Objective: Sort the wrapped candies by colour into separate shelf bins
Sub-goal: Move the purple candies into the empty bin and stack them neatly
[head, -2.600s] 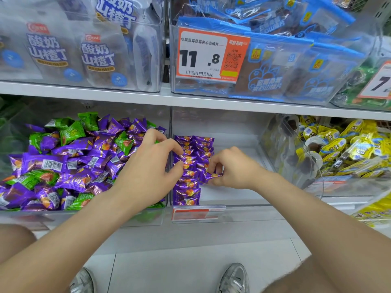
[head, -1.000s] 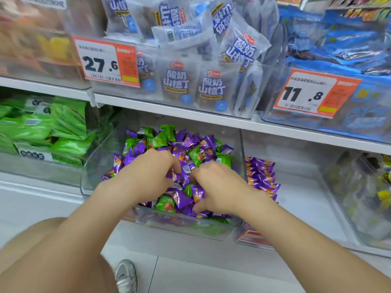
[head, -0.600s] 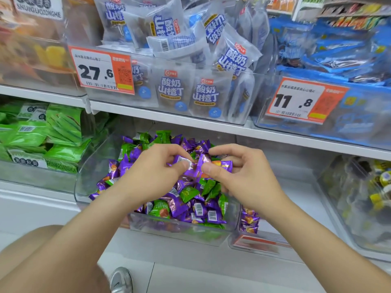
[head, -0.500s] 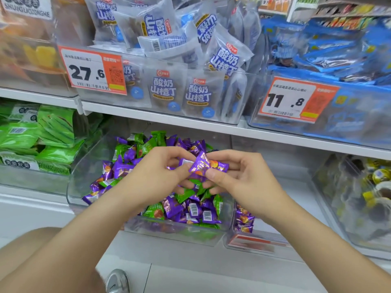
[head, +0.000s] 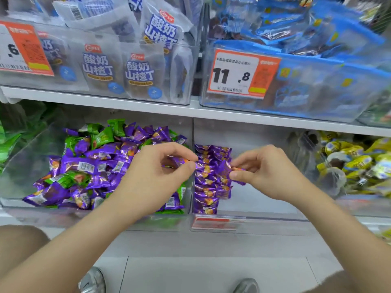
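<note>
The left hand (head: 156, 176) pinched a purple candy (head: 179, 161) between thumb and forefinger, over the divide between the mixed bin (head: 31, 157) and the clear bin (head: 264, 199) to its right. The right hand (head: 273, 174) pinched a second purple candy (head: 225, 169) by its crimped end, just above the purple row (head: 206, 193). Both looked light, crinkly and slick, so a pinch on the flat sealed end seemed surest. The left fingers hid much of their candy, blur softened the wrappers, and whether the right one touched the row could not be told.
</note>
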{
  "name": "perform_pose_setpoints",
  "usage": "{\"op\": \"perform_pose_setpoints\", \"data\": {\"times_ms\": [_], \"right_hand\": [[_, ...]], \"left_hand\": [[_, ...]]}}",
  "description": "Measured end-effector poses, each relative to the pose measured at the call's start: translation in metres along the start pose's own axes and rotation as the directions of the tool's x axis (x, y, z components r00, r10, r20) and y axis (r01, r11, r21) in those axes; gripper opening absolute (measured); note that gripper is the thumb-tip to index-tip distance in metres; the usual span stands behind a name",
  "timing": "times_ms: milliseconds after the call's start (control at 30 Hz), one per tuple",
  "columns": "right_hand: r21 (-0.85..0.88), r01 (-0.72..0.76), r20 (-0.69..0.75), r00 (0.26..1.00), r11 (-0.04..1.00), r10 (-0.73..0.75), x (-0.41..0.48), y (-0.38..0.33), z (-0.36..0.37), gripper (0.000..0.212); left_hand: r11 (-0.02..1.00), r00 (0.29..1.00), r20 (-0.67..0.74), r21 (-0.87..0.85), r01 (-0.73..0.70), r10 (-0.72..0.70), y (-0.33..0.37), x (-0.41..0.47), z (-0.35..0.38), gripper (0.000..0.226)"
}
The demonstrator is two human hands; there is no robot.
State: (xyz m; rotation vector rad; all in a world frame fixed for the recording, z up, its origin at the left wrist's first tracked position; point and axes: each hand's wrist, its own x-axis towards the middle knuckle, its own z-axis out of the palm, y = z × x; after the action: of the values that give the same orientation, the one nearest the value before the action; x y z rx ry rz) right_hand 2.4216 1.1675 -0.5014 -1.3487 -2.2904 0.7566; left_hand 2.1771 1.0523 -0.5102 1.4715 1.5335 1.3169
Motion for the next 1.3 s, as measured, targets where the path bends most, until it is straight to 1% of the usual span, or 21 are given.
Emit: {"op": "perform_pose_setpoints", "data": {"times_ms": [33, 67, 100, 200, 300, 500, 667, 867, 967, 1033, 1133, 1200, 1233, 1267, 1300], "right_hand": [[-0.13, 0.027, 0.031, 0.999, 0.991, -0.023, 0.001, 0.01, 0.002, 0.017], [-0.22, 0.057, 0.08, 0.996, 0.974, -0.04, 0.002, 0.018, 0.005, 0.017], [-0.275, 0.08, 0.134, 0.99, 0.958, -0.044, 0.003, 0.026, 0.01, 0.018], [-0.39, 0.106, 0.218, 0.976, 0.915, -0.021, 0.006, 0.039, 0.023, 0.023], [-0.456, 0.168, 0.261, 0.964, 0.874, -0.049, 0.01, 0.041, 0.034, 0.02], [-0.451, 0.178, 0.287, 0.957, 0.875, -0.047, 0.012, 0.038, 0.04, 0.026], [-0.44, 0.086, 0.21, 0.978, 0.894, 0.009, 0.018, 0.043, 0.04, 0.025], [-0.438, 0.122, 0.226, 0.974, 0.891, -0.022, 0.017, 0.038, 0.041, 0.026], [-0.437, 0.126, 0.218, 0.975, 0.891, -0.032, 0.017, 0.041, 0.041, 0.027], [-0.426, 0.121, 0.218, 0.976, 0.897, -0.028, 0.017, 0.043, 0.041, 0.027], [-0.425, 0.12, 0.22, 0.975, 0.897, -0.027, 0.017, 0.046, 0.041, 0.025], [-0.422, 0.141, 0.146, 0.986, 0.896, -0.086, 0.016, 0.043, 0.04, 0.017], [-0.374, 0.147, 0.076, 0.989, 0.916, -0.127, 0.015, 0.037, 0.038, 0.015], [-0.252, 0.143, 0.013, 0.989, 0.957, -0.145, 0.013, 0.028, 0.035, 0.016], [-0.045, 0.124, -0.012, 0.992, 0.991, -0.125, 0.009, 0.017, 0.031, 0.019]], "left_hand": [[1.0, 1.0, -0.012, -0.01, -0.008, 0.008, 0.0, 0.0, 0.005, 0.014], [1.0, 1.0, -0.023, -0.022, -0.014, 0.014, 0.0, 0.0, 0.009, 0.016], [0.999, 0.999, -0.032, -0.026, -0.02, 0.019, 0.0, 0.001, 0.012, 0.019], [0.999, 0.999, -0.031, 0.007, -0.035, 0.035, 0.0, 0.003, 0.02, 0.025], [0.996, 0.998, -0.04, 0.078, -0.05, 0.053, 0.0, 0.005, 0.026, 0.021], [0.994, 0.997, -0.052, 0.1, -0.053, 0.058, 0.003, 0.005, 0.027, 0.017], [0.994, 0.997, -0.036, 0.098, -0.057, 0.061, 0.0, 0.004, 0.025, 0.017], [0.992, 0.997, -0.016, 0.102, -0.067, 0.069, -0.003, 0.004, 0.023, 0.019], [0.991, 0.997, -0.001, 0.112, -0.079, 0.079, -0.003, 0.004, 0.022, 0.023], [0.985, 0.995, 0.003, 0.137, -0.101, 0.102, -0.002, 0.003, 0.022, 0.028], [0.961, 0.986, 0.002, 0.223, -0.16, 0.164, -0.001, 0.002, 0.021, 0.033], [0.94, 0.977, 0.022, 0.268, -0.21, 0.212, 0.001, 0.001, 0.02, 0.034], [0.927, 0.971, 0.033, 0.292, -0.237, 0.238, 0.002, 0.0, 0.021, 0.035], [0.913, 0.964, 0.043, 0.312, -0.263, 0.263, 0.003, 0.0, 0.021, 0.036], [0.903, 0.958, 0.054, 0.323, -0.285, 0.283, 0.004, 0.0, 0.022, 0.037]]}}
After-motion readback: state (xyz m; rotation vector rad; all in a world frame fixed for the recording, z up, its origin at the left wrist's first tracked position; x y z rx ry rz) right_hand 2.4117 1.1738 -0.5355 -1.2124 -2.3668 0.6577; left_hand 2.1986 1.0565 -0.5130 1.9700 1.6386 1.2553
